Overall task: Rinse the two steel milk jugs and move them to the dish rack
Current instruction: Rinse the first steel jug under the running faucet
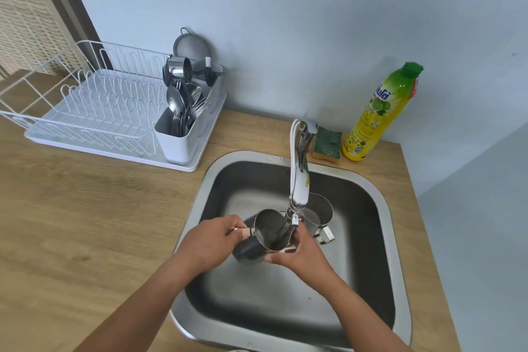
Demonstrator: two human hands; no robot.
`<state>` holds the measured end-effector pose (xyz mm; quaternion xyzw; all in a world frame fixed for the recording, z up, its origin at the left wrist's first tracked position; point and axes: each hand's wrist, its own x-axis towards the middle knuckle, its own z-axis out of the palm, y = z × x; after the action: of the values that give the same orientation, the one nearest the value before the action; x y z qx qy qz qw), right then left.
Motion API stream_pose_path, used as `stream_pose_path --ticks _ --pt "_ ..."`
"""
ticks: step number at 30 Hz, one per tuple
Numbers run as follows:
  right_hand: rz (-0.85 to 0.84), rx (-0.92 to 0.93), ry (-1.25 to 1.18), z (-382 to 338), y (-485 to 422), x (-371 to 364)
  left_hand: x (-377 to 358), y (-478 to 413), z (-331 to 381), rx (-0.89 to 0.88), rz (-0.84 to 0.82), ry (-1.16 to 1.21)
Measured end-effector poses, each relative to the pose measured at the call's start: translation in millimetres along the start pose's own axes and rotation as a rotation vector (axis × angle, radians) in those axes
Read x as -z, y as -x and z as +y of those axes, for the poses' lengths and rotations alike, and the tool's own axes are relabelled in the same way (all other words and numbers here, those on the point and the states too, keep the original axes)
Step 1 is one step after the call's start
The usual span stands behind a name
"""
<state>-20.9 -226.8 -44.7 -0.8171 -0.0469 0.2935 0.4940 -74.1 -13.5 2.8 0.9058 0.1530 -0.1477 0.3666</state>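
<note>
- The left hand is clamped on the handle of a steel milk jug, held over the middle of the sink with its open mouth tilted up toward the tap.
- The right hand grips the same jug from the other side, fingers wrapped on the rim near the spout.
- The faucet reaches out from the sink's rear edge; its nozzle ends just above the jug's mouth. Whether water is running cannot be told.
- A second steel milk jug stands in the basin just behind and to the right of the held one, its handle pointing right.
- The white dish rack sits on the wooden counter toward its rear left corner, well apart from the sink; its plate slots are bare.
- The rack's cutlery caddy holds spoons and forks.
- A green-topped sponge and a yellow dish soap bottle stand at the counter's rear edge, behind the sink's right side.
</note>
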Motion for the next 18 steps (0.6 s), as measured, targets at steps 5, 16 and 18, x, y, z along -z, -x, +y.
stream_pose_path --ticks 5,16,18 --pt "-0.049 -0.051 -0.022 1 13 4 -3 1 -5 0.110 -0.179 0.198" --pt "0.112 0.025 0.267 -21 46 43 -44 -6 0 0.156 -0.533 0.846" --pt "0.141 0.066 0.319 -25 49 48 -48 -10 4 0.139 -0.534 0.939"
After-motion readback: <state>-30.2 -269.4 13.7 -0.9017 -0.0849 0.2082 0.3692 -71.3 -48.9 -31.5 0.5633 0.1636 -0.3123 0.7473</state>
